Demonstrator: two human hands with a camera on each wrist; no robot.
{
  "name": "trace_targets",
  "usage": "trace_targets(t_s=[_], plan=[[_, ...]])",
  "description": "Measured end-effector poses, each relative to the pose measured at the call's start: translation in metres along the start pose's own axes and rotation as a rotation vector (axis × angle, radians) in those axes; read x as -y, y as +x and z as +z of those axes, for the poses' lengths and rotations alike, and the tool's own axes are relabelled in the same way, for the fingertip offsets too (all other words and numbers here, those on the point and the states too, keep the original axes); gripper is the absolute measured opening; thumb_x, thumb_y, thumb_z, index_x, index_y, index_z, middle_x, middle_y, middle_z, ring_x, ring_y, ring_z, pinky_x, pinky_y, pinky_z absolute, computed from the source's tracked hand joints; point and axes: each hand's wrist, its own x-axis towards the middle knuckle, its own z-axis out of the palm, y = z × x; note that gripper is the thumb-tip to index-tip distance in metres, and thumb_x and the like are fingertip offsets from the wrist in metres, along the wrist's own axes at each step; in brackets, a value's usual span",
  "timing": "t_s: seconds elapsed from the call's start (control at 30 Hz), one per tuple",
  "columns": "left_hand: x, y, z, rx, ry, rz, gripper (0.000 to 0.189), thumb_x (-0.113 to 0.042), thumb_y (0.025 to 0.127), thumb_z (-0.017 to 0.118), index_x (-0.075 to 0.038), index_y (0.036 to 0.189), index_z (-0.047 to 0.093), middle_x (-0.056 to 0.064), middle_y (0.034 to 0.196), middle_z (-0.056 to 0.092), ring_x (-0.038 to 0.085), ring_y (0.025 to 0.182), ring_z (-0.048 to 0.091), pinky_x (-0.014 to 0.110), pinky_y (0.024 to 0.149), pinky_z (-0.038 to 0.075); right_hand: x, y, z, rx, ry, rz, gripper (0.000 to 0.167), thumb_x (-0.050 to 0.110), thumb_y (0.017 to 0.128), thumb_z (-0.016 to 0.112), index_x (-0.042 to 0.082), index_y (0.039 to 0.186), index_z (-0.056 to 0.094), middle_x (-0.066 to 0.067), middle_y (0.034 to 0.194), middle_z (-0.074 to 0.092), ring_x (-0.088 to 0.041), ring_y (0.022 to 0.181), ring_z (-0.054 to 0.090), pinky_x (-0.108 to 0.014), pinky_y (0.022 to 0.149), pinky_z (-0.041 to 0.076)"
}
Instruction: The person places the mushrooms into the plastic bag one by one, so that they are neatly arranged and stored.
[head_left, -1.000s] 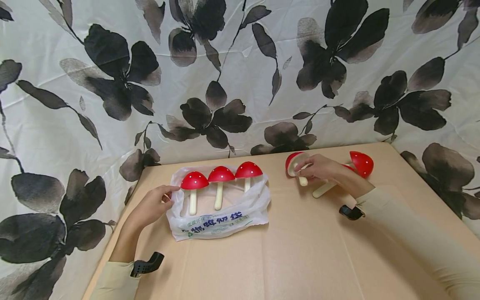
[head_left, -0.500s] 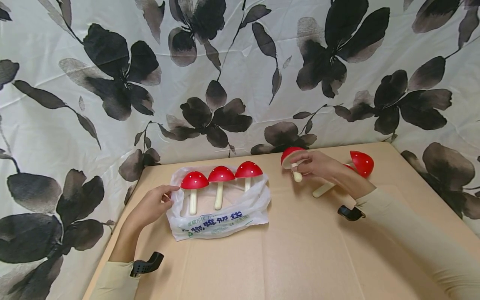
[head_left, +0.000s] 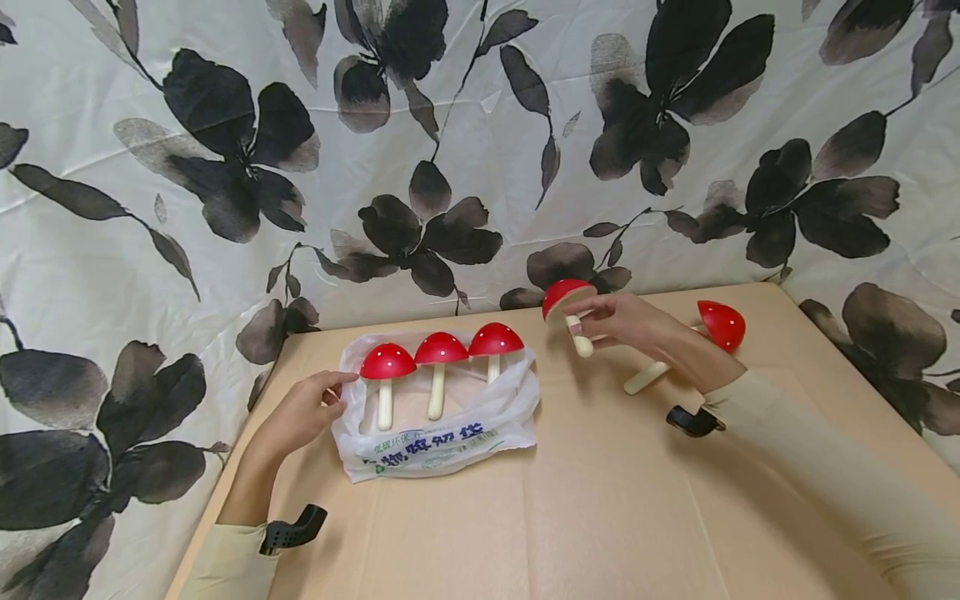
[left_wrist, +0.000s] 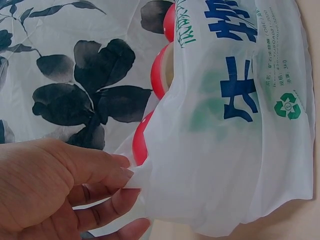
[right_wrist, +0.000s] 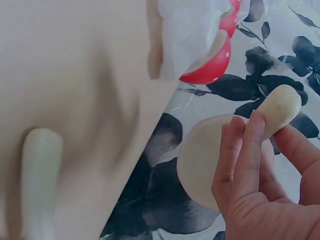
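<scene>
Operated from afar, my right hand (head_left: 617,322) pinches a red-capped mushroom (head_left: 566,297) by its stem near the far edge of the tabletop (head_left: 592,500), right of a white plastic bag (head_left: 450,457). My left hand (head_left: 303,410) pinches the bag's edge; three mushrooms (head_left: 441,350) line its mouth. The cap's weight could twist the stem loose, I judge; tugging the thin plastic could shift the three.

Unclear sort of place: table (head_left: 592,492), floral cloth (head_left: 465,150)
</scene>
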Motion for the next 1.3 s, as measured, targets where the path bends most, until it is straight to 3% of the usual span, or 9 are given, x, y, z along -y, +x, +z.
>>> trace_targets(t_s=[0.27,0.57,1.3], plan=[[0.000,0.000,0.000,-0.005,0.003,0.001,0.038,0.006,0.088,0.061,0.007,0.126,0.065,0.012,0.096,0.064,0.023,0.085,0.058,0.023,0.068,0.051,0.013,0.006,0.012,0.029,0.066,-0.053,0.052,0.011,0.093,0.072,0.000,0.141,0.053,-0.012,0.113,0.064,-0.017,0.098,0.067,-0.041,0.091,0.058],[0.000,0.000,0.001,-0.005,0.007,-0.007,0.040,0.006,0.088,0.061,0.006,0.128,0.065,0.012,0.097,0.063,0.023,0.086,0.057,0.023,0.068,0.051,0.028,0.011,0.026,0.013,0.035,-0.097,0.047,0.011,0.092,0.072,0.006,0.137,0.059,-0.016,0.124,0.054,-0.028,0.113,0.052,-0.039,0.091,0.058],[-0.003,-0.002,0.001,-0.023,-0.006,0.016,0.038,0.009,0.087,0.063,0.007,0.125,0.065,0.011,0.094,0.064,0.022,0.084,0.058,0.024,0.066,0.049,0.054,0.030,0.065,0.063,0.051,-0.163,0.038,0.014,0.092,0.072,0.009,0.129,0.066,-0.013,0.120,0.058,-0.030,0.110,0.058,-0.041,0.087,0.059]])
